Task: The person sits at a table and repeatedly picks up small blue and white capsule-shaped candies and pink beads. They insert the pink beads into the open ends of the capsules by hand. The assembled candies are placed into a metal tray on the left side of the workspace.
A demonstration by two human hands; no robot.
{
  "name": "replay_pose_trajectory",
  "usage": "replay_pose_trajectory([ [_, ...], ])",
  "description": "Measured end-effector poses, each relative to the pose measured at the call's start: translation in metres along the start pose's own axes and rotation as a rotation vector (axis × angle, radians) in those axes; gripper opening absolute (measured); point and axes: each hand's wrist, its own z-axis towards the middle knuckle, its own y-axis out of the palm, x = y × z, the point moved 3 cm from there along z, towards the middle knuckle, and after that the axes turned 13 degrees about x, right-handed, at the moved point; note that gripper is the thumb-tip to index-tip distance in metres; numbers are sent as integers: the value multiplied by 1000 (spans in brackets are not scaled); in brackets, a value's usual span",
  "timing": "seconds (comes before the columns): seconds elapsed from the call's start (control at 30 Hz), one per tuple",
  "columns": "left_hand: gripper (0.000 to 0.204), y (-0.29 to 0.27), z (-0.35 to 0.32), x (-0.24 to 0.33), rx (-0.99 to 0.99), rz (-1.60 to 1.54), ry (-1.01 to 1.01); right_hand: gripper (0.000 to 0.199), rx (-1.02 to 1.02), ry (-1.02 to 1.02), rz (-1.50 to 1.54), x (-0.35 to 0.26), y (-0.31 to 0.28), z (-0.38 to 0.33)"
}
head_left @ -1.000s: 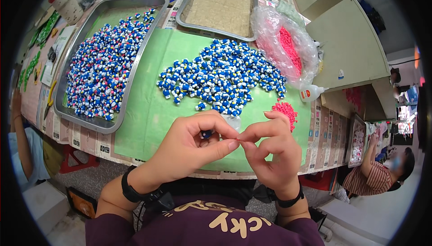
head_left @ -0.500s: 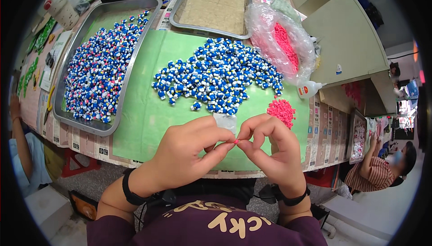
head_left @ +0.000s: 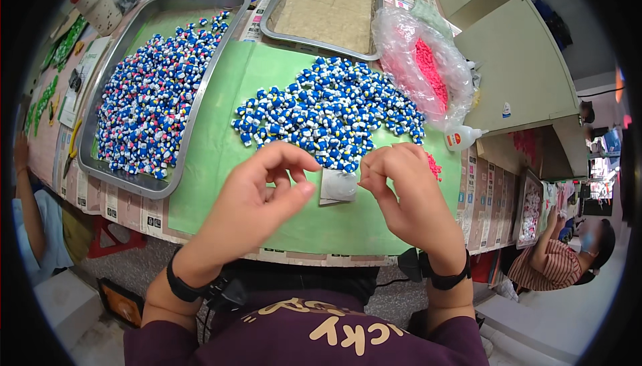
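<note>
My left hand (head_left: 257, 195) hovers over the green sheet with its thumb and index finger apart. Nothing shows between them. My right hand (head_left: 411, 195) has its fingers pinched together beside a small white square pad (head_left: 338, 187) that carries a translucent patch. Whatever those fingertips may hold is too small to make out. Just beyond both hands spreads a pile of little blue and white pieces (head_left: 328, 112) with yellow dots. A heap of tiny pink pieces (head_left: 435, 166) is mostly hidden behind my right hand.
A metal tray (head_left: 175, 182) of blue, white and pink pieces stands at left. Another metal tray (head_left: 324, 11) lies at the back, near a plastic bag (head_left: 394, 38) of pink pieces. A white squeeze bottle (head_left: 461, 138) is at right. Co-workers sit on both sides.
My hands, earlier joined at the fingertips around a small pink piece, have come apart. The left moved left and opened; the right moved toward the white pad, which now shows fully.
</note>
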Motion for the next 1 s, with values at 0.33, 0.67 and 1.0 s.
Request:
replay_pose_trajectory([
  [0.33, 16, -37, 5, -2, 237, 342, 210, 15, -90, -86, -182, -3, 9, 5],
  [0.67, 20, -30, -13, -13, 2, 884, 391, 26, 51, 167, 227, -3, -7, 0],
  [1.0, 21, -21, 2, -3, -140, -292, -295, 31, 294, 311, 733, -9, -9, -22],
])
